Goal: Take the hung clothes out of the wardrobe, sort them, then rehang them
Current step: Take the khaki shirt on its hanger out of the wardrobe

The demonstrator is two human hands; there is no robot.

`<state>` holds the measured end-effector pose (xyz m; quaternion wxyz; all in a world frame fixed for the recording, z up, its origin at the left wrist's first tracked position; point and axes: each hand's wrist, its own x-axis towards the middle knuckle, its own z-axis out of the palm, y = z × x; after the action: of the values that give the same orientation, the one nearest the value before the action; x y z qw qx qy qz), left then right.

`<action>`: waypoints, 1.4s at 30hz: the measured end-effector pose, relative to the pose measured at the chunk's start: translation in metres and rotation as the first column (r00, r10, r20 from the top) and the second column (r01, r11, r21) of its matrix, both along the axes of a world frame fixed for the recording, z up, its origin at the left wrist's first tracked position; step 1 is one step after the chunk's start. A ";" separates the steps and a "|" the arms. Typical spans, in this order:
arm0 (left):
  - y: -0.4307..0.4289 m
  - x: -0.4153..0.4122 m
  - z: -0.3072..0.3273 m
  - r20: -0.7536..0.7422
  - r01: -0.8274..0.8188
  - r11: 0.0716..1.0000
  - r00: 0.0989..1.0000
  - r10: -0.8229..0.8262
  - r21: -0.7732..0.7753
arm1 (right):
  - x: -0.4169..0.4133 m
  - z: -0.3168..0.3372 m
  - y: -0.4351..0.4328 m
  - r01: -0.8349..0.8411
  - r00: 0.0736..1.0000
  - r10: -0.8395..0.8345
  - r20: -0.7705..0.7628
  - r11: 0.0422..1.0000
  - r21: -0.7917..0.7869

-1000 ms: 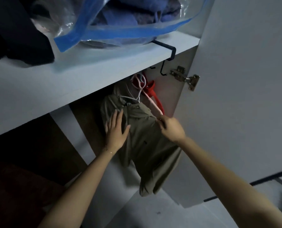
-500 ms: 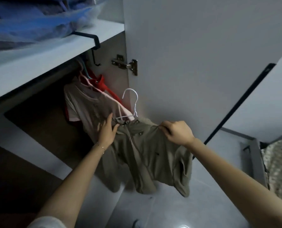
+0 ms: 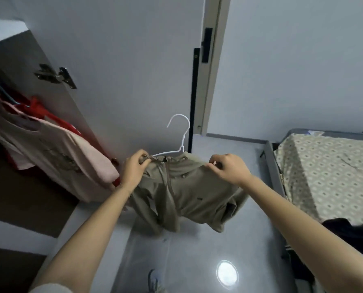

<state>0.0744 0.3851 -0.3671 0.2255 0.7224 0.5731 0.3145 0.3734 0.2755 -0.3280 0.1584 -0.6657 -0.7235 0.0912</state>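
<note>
The left grip [image 3: 134, 172] and right grip [image 3: 229, 170] each pinch a shoulder of the olive shirt [image 3: 189, 193] on its white hanger [image 3: 183, 138], before the wardrobe door [image 3: 123, 60].

Olive shirt [image 3: 189, 193] on white hanger [image 3: 177, 136] now out of wardrobe, both hands [image 3: 133, 171] [image 3: 229, 169] gripping its shoulders, carried right toward bed [image 3: 324, 172].

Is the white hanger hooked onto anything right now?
No, the hook of the white hanger sticks up free in the air, while the left hand and right hand hold the khaki shirt by its shoulders.
</note>
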 end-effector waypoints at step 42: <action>-0.237 0.695 0.029 0.153 0.977 0.160 0.138 -0.978 0.142 | 0.325 0.050 -0.444 0.995 -0.063 -0.940 -0.336 -0.032 -0.096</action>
<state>0.7692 0.1479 -0.3383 0.4310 0.8842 -0.0607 0.1694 0.6983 -0.1682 -0.2776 0.3433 -0.9391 -0.0002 -0.0141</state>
